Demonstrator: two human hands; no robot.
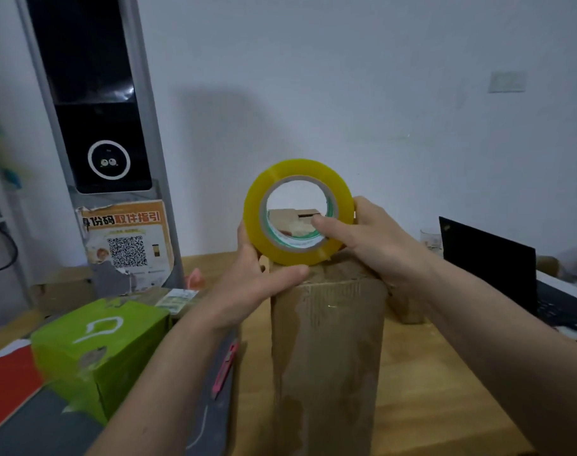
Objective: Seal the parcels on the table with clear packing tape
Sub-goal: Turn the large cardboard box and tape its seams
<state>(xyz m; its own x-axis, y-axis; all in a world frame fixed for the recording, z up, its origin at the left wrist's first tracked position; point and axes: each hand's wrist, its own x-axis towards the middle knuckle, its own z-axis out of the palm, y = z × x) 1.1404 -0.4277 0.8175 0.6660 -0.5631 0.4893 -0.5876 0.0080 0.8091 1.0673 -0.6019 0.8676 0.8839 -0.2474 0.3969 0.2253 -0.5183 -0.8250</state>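
Head view: the tape roll (298, 212) is held upright over the far top edge of the tall box (326, 357), its open core facing the camera, so its axis runs toward the wall. The left hand (257, 274) grips the roll's lower left rim, thumb lying under it. The right hand (363, 238) clasps the right rim, thumb hooked into the core. The box stands on end on the table (428, 390), long axis vertical. Left of the box lie a pink knife (226, 366) and a green parcel (96, 350); right of it bare wood, then a laptop (497, 274) farther right.
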